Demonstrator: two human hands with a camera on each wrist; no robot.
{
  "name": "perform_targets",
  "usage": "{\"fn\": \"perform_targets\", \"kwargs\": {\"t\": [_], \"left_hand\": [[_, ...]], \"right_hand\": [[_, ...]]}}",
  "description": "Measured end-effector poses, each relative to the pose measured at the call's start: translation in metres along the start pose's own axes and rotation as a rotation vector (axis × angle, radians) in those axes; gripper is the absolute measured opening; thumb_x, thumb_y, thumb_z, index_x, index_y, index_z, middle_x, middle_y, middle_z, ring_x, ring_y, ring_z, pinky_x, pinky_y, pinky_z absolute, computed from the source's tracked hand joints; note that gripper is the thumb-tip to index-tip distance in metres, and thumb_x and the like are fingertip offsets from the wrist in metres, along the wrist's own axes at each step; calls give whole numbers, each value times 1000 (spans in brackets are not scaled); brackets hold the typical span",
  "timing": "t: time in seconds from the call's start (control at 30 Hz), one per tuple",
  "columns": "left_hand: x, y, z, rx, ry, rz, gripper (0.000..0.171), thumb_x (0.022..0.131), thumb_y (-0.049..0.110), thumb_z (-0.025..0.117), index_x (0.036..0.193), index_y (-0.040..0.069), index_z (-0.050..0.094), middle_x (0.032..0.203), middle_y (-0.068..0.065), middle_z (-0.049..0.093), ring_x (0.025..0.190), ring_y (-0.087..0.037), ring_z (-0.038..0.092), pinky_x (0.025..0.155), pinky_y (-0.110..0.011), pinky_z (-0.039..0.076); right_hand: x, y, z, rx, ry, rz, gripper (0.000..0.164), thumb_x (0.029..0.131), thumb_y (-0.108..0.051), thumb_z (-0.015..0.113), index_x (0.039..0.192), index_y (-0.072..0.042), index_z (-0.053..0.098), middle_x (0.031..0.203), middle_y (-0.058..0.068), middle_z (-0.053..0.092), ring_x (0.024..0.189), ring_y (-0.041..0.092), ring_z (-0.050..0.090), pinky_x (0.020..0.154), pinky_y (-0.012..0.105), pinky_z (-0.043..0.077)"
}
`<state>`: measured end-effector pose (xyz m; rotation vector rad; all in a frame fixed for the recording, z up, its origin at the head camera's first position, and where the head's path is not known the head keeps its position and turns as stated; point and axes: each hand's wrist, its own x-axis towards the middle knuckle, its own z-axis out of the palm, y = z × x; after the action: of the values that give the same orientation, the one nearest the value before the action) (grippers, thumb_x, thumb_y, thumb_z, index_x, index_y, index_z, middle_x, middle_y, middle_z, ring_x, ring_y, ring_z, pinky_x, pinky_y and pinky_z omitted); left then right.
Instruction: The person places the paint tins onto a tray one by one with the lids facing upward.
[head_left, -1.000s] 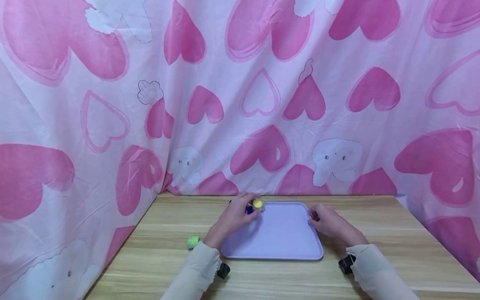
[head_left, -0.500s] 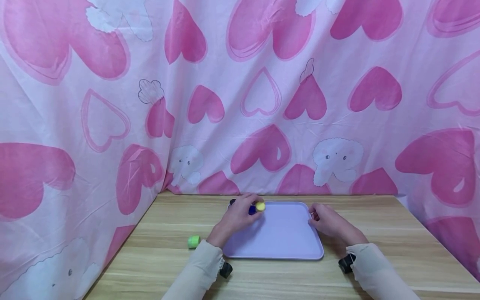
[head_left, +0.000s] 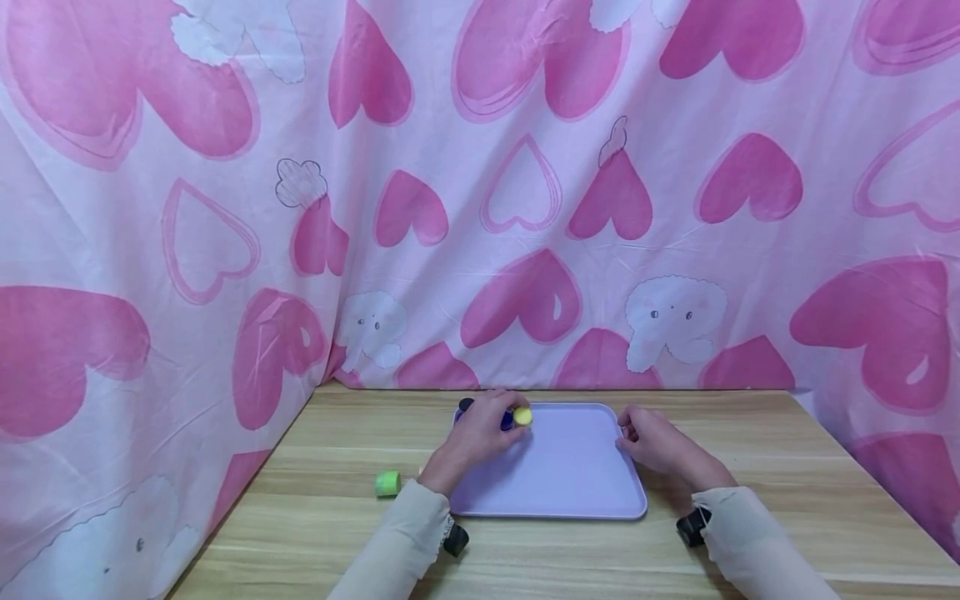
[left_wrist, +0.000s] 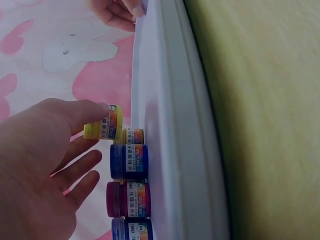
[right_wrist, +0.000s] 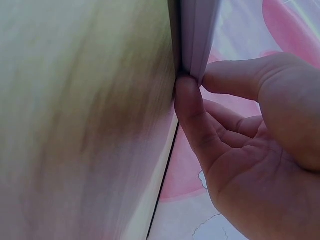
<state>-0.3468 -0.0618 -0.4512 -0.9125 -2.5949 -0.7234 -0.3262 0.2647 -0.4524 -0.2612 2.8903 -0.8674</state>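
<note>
Between the thumb and fingers of my left hand is a small yellow paint jar, held over the far left part of the lilac tray. Several labelled paint jars stand in a row on the tray under that hand: a yellowish one, a blue one, a magenta one and another dark blue one. The held jar is close above the yellowish one in the left wrist view. My right hand pinches the tray's right rim, thumb on top and a finger underneath.
A green jar lies on the wooden table, left of the tray near my left sleeve. A pink heart-patterned curtain hangs behind the table and along its left and right sides.
My left hand has shifted slightly to the right and nearer with the yellow paint jar, uncovering a dark jar top at the tray's far left corner. The right hand stays on the rim.
</note>
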Motion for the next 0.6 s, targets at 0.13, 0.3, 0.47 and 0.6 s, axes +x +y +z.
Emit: {"fn": "perform_targets", "kwargs": {"t": [0.13,0.3,0.47,0.6], "left_hand": [[0,-1,2,19,-2,-8,33,94,24,86,123,16,74,121,-1,75,117,-20,67,104,-37,56],[0,-3,5,16,4,-6,32,93,23,87,121,15,75,122,-1,77,121,-23,69,108,-39,56],[0,-4,9,22,23,-8,31,92,23,88,120,14,76,122,-2,78,123,-23,69,109,-40,56],[0,-3,11,53,39,-23,32,92,24,89,120,14,76,123,-2,78,122,-23,70,108,-40,56]], "right_hand": [[0,0,0,5,-3,8,32,101,-6,73,129,3,62,103,9,67,89,20,61,83,36,65],[-1,-1,0,11,-6,13,31,101,-6,73,128,3,61,104,9,67,91,21,61,84,36,65],[-1,-1,-1,9,0,7,30,101,-6,73,127,3,62,104,9,67,91,21,61,84,37,64],[-1,0,0,11,-1,8,29,101,-6,73,127,2,62,104,9,67,91,21,61,83,36,64]]}}
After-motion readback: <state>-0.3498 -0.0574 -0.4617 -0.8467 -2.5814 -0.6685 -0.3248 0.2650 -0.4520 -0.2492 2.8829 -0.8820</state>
